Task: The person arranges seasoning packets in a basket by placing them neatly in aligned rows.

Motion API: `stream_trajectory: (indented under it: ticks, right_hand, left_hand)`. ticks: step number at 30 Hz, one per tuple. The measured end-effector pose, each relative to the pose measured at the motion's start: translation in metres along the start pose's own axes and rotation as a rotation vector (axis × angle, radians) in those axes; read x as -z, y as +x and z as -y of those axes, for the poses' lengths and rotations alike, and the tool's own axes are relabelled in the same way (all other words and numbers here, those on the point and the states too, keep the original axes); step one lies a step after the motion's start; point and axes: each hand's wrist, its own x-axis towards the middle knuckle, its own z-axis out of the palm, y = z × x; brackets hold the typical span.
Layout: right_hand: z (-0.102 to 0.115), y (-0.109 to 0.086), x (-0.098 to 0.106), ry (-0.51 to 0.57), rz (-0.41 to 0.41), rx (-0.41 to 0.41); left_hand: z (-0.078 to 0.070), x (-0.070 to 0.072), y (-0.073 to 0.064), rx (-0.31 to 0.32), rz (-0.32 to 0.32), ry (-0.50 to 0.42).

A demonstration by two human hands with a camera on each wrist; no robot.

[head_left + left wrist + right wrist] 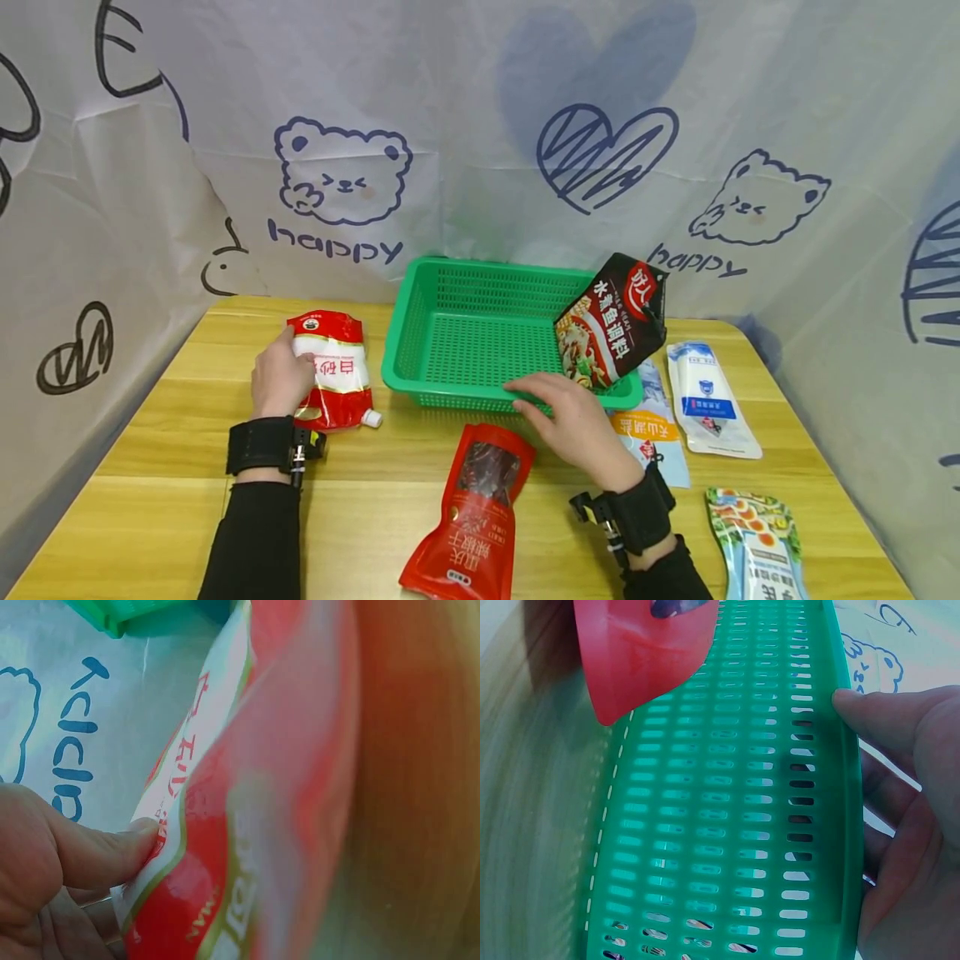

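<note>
My left hand (277,379) grips the left side of a red and white sugar pouch (343,371) with a white spout cap, lying on the table. In the left wrist view the thumb presses on the face of this pouch (202,855), and the other fingers are partly hidden behind its edge. At the front rim of a green plastic basket (480,346), my right hand (576,423) holds on, thumb on the outside and fingers over the rim. A black seasoning packet (615,321) leans upright inside the basket's right end.
A red dried-chili pouch (476,517) lies in front of the basket. To the right are a white and blue salt bag (708,400), an orange-banded salt bag (656,429) partly under the basket, and a light-blue pouch (757,542). A printed cloth (480,125) hangs behind the table.
</note>
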Motion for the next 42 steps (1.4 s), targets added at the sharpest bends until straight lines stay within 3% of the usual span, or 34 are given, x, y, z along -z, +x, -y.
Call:
stream_trajectory:
  ticks: [11,21,29,42]
  right_hand:
    - [0.000,0.002,0.001,0.001,-0.002,0.007]
    - [0.000,0.003,0.001,-0.001,-0.003,0.004]
    - [0.000,0.003,0.001,0.003,-0.002,0.004]
    - [0.000,0.000,0.000,-0.001,0.011,-0.010]
  left_hand:
    - [-0.005,0.008,-0.001,-0.021,-0.103,0.009]
    - [-0.016,0.018,-0.004,-0.029,-0.177,-0.085]
    - [-0.030,0.028,-0.012,-0.021,-0.231,-0.154]
    - [-0.051,0.042,-0.031,-0.103,-0.313,-0.226]
